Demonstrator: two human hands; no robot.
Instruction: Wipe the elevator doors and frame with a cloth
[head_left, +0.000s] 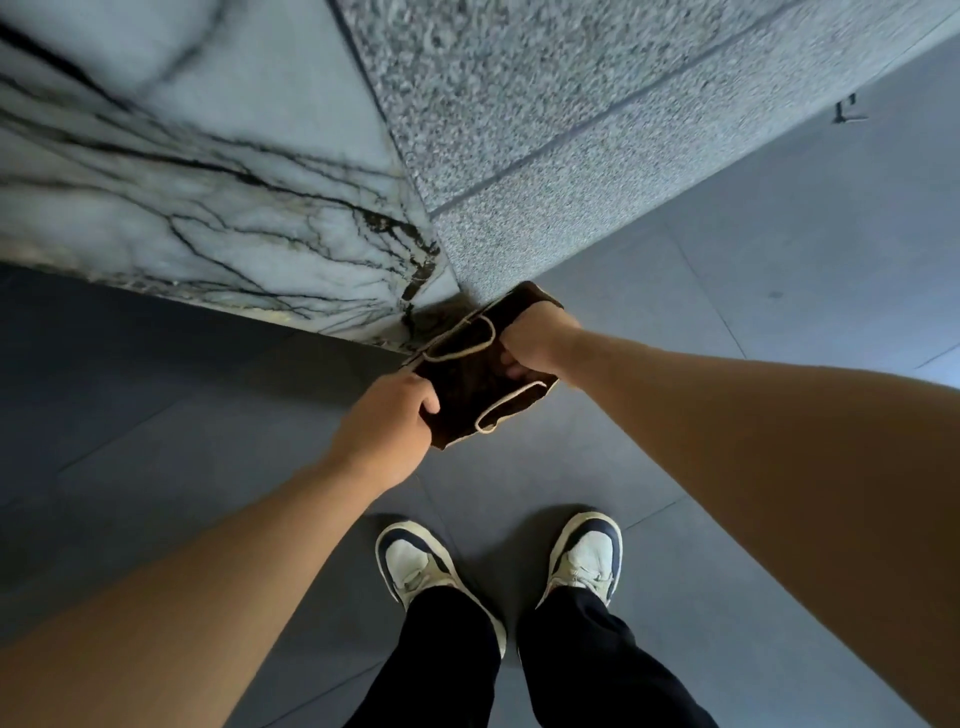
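Cloth (467, 387) was stretched between both hands, just in front of the marble corner (410, 291). Left hand (387, 421) pinched the near edge, right hand (530, 340) gripped the far edge, closer to the wall. No elevator doors visible.

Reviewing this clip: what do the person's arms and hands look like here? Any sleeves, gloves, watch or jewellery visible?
Both forearms are bare as far as the frame shows; no sleeves reach into view. The left hand and right hand wear no gloves, and no watch, bracelet or ring is visible. There are no markings or straps on either arm. The fingers are mostly hidden, so rings on them cannot be ruled out.
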